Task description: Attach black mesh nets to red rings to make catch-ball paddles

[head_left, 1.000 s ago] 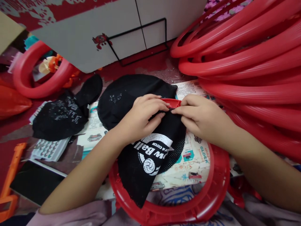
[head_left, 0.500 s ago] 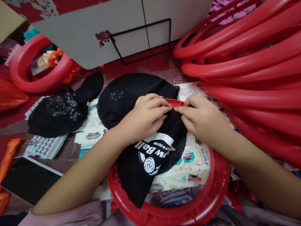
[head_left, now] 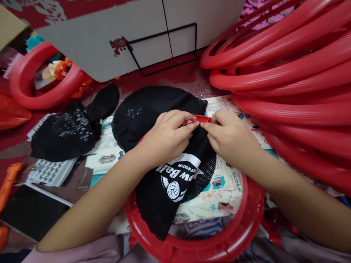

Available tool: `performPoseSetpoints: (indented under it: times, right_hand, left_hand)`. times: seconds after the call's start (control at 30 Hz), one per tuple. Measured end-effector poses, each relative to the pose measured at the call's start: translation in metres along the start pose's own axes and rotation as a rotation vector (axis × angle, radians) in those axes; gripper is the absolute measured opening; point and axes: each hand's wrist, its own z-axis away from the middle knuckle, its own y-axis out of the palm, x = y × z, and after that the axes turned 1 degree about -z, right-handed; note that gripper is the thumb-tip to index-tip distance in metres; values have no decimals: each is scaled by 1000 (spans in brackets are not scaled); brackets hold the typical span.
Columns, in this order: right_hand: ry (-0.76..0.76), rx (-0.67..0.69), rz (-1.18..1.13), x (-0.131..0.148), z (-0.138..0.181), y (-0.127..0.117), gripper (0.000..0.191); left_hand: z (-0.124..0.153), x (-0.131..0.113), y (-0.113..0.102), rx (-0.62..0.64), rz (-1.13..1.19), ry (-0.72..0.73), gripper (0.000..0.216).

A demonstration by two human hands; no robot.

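Note:
A red plastic ring (head_left: 227,241) lies in front of me, its near side toward my lap. Black mesh fabric (head_left: 161,208) with a white ball print hangs over its far rim and across its opening. My left hand (head_left: 172,138) pinches the fabric's edge at that rim from the left, fingers bent and thumb underneath. Close beside it, the fingertips of my right hand (head_left: 230,138) press the same edge against the ring. The two hands' fingertips nearly meet, and they hide exactly how the cloth is seated there.
Red hoops (head_left: 287,84) are piled at the right. A white board (head_left: 142,36) with a black wire frame stands behind. At left lie another black cloth (head_left: 65,135), a tray of small metal parts (head_left: 52,170), a black tablet-like slab (head_left: 33,212) and a red ring (head_left: 22,84).
Both hands stay at the far rim, with only small finger shifts; the left fingertips have parted slightly. The whole view has slid a little.

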Motion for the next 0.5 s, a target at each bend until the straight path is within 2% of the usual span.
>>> performPoseSetpoints:
  times: [0.3, 0.4, 0.5]
  right_hand:
    - [12, 18, 107, 1, -1, 4, 33]
    - [-13, 13, 126, 3, 3, -2, 29]
    - [-63, -45, 121, 10, 8, -11, 25]
  left_hand:
    - [-1, -2, 3, 27, -26, -48, 35]
    - [-1, 0, -6, 7, 78, -126, 35]
    - [-1, 6, -21, 27, 175, -252, 45]
